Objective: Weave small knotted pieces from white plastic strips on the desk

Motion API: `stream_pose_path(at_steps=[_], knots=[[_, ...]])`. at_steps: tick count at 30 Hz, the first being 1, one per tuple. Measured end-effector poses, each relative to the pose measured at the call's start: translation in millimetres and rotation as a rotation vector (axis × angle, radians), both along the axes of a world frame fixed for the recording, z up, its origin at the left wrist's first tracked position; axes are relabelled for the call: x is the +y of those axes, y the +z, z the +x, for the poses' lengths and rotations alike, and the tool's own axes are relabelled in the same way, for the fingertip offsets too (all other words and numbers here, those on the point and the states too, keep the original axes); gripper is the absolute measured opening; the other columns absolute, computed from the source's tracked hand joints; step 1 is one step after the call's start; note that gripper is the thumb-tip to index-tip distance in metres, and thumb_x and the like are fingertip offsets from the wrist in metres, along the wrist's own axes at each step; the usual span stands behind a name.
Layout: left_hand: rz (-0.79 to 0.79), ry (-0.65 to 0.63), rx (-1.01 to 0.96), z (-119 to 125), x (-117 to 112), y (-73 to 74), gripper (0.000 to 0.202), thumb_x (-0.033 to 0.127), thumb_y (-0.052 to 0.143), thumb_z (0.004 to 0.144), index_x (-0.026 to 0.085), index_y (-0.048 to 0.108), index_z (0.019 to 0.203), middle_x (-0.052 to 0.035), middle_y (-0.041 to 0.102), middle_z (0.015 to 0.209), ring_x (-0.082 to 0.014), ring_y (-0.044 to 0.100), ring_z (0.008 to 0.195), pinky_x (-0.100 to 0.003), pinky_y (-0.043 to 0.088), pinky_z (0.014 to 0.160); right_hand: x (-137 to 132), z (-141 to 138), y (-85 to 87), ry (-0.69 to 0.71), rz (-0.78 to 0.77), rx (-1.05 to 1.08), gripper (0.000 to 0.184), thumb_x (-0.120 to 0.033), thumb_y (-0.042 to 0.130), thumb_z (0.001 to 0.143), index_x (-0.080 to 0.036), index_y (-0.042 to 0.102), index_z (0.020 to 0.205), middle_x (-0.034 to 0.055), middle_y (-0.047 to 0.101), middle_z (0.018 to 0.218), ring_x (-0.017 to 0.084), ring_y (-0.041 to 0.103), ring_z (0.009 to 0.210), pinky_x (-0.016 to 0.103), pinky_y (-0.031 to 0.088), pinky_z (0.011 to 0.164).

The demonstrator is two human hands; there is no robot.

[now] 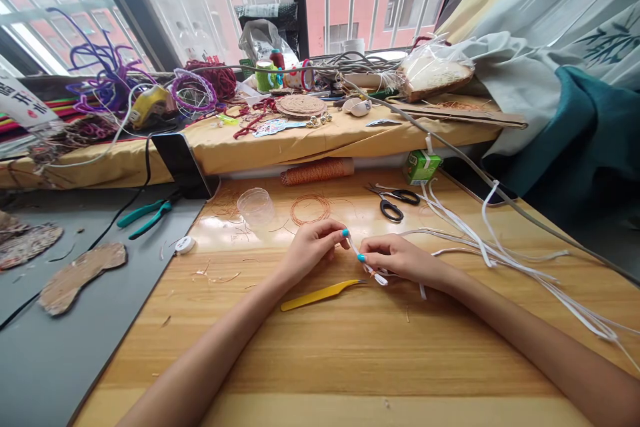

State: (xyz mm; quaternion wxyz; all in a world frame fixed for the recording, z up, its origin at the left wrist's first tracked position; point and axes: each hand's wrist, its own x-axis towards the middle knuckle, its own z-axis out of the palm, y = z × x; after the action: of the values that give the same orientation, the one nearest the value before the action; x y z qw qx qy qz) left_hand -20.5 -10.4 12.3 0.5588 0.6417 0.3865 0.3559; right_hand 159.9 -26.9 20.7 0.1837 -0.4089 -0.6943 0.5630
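Note:
Between thumb and fingers, my left hand [317, 243] pinches one end of a white cord [353, 244]. My right hand [400, 257] is closed on the same cord a little lower, its thumb pressed against the fingers. Below the right thumb sticks out a small bundle of white loops [379, 276], bound with a bit of orange thread. On the wood just under the hands lies a pair of yellow tweezers [320, 295], its tip near the bundle. More white cords [465, 230] trail off to the right of my right hand.
Black scissors [393, 203], a coil of orange thread [310, 209], a clear plastic cup [255, 205] and a green carton [421, 167] lie beyond the hands. Teal pliers [147, 215] rest on the grey mat at left. A cluttered cloth-covered shelf [240, 147] runs along the back.

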Motion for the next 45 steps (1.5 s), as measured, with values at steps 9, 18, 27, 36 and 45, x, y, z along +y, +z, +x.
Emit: stream_pose_path(at_steps=[9,18,27,36,45], knots=[[0.076,0.032,0.095,2,-2,0.0,0.024,0.036,0.046,0.074,0.015,0.057,0.078,-0.0006,0.059,0.068,-0.0045,0.040,0.041,-0.017,0.034,0.042,-3,-4,0.4,-0.073,-0.025,0.033,0.031,-0.043,0.045,0.074,-0.015,0.042,0.061,-0.0044,0.044,0.052,0.005,0.033,0.043,0.019,0.023,0.041],[0.147,0.022,0.182,1,-3,-4.1,0.025,0.032,0.041,0.077,0.017,0.058,0.085,0.0000,0.061,0.068,-0.0047,0.041,0.039,-0.017,0.035,0.043,-1,-4,1.8,-0.054,-0.030,0.061,0.028,-0.042,0.046,0.073,-0.014,0.048,0.068,-0.0036,0.045,0.055,0.006,0.036,0.046,0.020,0.026,0.044],[0.294,-0.011,0.322,2,-6,2.2,0.024,0.028,0.039,0.078,0.017,0.061,0.081,0.0032,0.048,0.045,-0.0085,0.043,0.044,-0.018,0.034,0.049,-1,-3,-4.3,-0.067,0.012,0.053,0.025,-0.037,0.046,0.074,-0.015,0.046,0.062,-0.0042,0.043,0.051,0.007,0.038,0.046,0.020,0.028,0.045],[0.329,-0.091,0.340,1,-8,2.8,0.026,0.029,0.038,0.079,0.017,0.061,0.084,0.0037,0.045,0.047,-0.0069,0.038,0.043,-0.017,0.031,0.047,4,4,7.0,-0.019,-0.064,0.083,0.025,-0.031,0.047,0.072,-0.015,0.041,0.053,-0.0053,0.037,0.046,0.005,0.031,0.044,0.022,0.022,0.044],[0.265,-0.128,0.331,1,-10,8.5,0.024,0.028,0.039,0.077,0.015,0.059,0.081,0.0043,0.044,0.048,-0.0058,0.038,0.043,-0.016,0.029,0.045,9,9,7.5,0.048,-0.142,0.194,0.022,-0.026,0.049,0.067,-0.014,0.040,0.051,-0.0066,0.033,0.043,0.004,0.025,0.042,0.021,0.016,0.041]])
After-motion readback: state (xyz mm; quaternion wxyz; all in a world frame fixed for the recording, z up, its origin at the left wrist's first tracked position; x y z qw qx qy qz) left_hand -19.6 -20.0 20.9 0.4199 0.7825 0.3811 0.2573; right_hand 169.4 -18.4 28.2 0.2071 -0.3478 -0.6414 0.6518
